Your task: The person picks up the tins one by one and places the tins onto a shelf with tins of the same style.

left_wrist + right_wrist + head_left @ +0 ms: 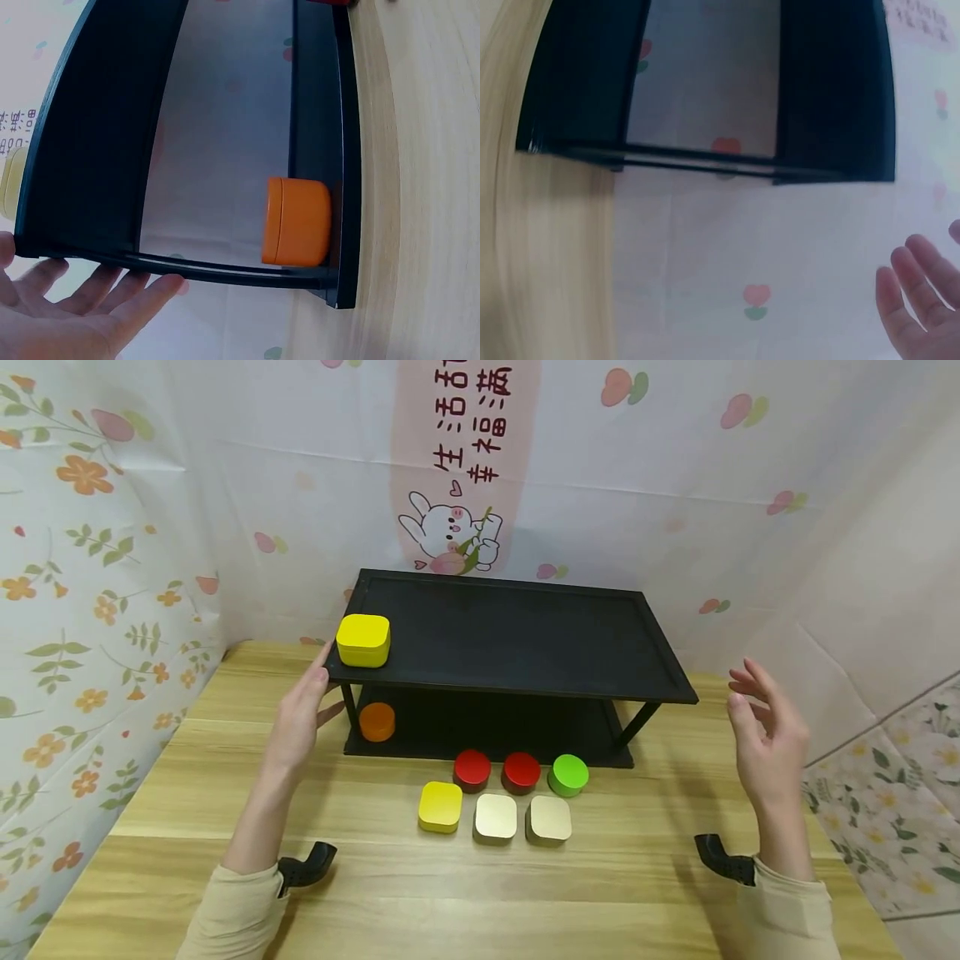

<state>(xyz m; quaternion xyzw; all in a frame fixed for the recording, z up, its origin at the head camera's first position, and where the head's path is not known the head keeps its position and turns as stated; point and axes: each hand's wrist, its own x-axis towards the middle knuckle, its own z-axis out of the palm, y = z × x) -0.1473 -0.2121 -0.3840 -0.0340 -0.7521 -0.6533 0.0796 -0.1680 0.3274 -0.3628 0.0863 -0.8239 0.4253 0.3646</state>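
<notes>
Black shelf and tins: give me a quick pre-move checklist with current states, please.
1. Left hand free: ok, fingers straight, holding nothing, beside the shelf corner.
2. Right hand free: ok, open, off the shelf's right end.
3. Yellow tin seated on the top tier: ok, flat at the front left corner.
4. Orange tin on the lower tier: ok, at the left end.
5. Six tins on the table in reach: ok, two red, one green, one yellow, two cream.
6. Rest of the lower tier free: cannot tell, shadowed.
</notes>
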